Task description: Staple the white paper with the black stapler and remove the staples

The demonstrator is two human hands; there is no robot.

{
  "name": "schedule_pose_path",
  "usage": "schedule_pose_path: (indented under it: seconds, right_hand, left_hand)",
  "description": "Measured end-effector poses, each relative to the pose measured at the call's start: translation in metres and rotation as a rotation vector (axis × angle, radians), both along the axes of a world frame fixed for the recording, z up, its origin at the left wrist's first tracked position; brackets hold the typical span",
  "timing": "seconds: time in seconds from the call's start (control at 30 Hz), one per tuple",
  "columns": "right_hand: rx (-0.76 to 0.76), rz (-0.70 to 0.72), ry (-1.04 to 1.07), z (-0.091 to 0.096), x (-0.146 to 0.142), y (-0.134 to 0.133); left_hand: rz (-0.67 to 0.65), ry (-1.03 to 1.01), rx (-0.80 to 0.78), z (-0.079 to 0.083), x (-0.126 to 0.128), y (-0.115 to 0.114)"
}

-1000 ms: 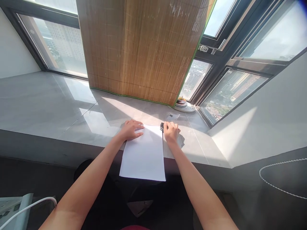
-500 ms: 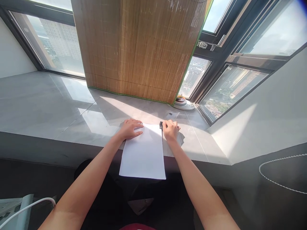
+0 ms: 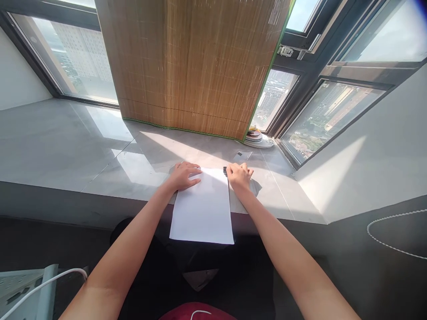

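Observation:
A white sheet of paper (image 3: 202, 209) lies on the grey windowsill (image 3: 66, 151), its near half hanging over the front edge. My left hand (image 3: 183, 175) rests flat on the sheet's far left corner, fingers stretched out. My right hand (image 3: 239, 176) is closed at the sheet's far right corner, gripping a small black object (image 3: 225, 170) that I cannot make out, only its left end showing.
A bamboo blind (image 3: 196, 66) hangs down to the sill behind the paper. A small packet (image 3: 242, 155) and a stack of dishes (image 3: 255, 137) sit at the back right by the window. A white cable (image 3: 43, 284) runs at lower left.
The view shifted slightly. Both hands stay at the paper's far corners; nothing was picked up or let go.

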State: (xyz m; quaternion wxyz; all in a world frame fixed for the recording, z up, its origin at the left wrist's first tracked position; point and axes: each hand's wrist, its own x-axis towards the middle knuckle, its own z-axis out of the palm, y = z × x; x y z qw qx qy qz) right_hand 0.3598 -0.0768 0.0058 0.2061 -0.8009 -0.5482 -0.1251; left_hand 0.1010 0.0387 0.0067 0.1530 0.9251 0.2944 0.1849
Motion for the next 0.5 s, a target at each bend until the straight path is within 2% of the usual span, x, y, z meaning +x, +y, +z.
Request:
schedule_pose_path:
  seconds: [0.3,0.5]
  right_hand:
    - [0.034,0.04,-0.031,-0.005,-0.003,0.001]
    - [0.209,-0.022,0.178,-0.008,0.009,-0.002]
  left_hand:
    - [0.008,-0.009,-0.013,0.001,0.0,0.0]
    - [0.0,0.002,-0.019,0.0,-0.001,0.002]
